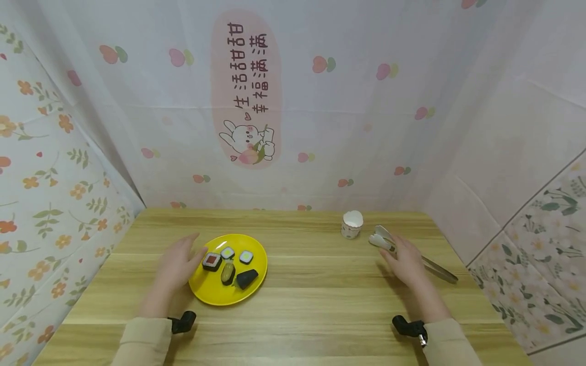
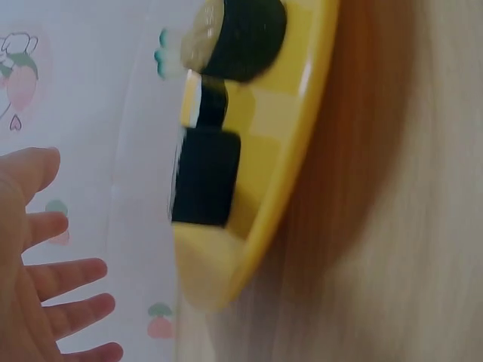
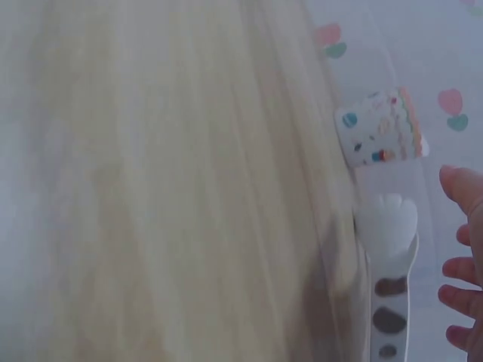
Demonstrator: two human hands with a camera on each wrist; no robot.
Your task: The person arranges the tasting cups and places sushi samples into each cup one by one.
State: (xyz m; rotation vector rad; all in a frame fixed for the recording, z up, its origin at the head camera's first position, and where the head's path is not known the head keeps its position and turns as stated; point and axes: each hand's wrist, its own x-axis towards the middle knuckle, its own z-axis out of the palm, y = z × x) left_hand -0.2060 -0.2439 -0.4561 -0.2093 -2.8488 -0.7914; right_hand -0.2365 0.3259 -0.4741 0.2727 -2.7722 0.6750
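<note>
My left hand (image 1: 176, 264) hovers at the left rim of a yellow plate (image 1: 215, 297), fingers spread and holding nothing. On the plate lie a large sushi roll with a red centre (image 1: 211, 261), two small rolls with yellow-green centres, one of them a small roll (image 1: 246, 256) at the right, a sushi piece with a yellowish topping (image 1: 228, 273) and a dark cone-shaped piece (image 1: 247, 278). My right hand (image 1: 405, 262) is over a pair of tongs (image 1: 440, 270), partly hiding them. In the right wrist view its fingers are extended beside the tongs' white paw-shaped tip (image 3: 389, 226).
A patterned paper cup (image 1: 351, 231) stands at the back, left of the tongs. Behind the wooden table (image 1: 311, 315) hangs a white printed curtain (image 1: 311, 127), and floral cloths flank both sides. Black wrist cameras (image 1: 183, 322) sit at both cuffs.
</note>
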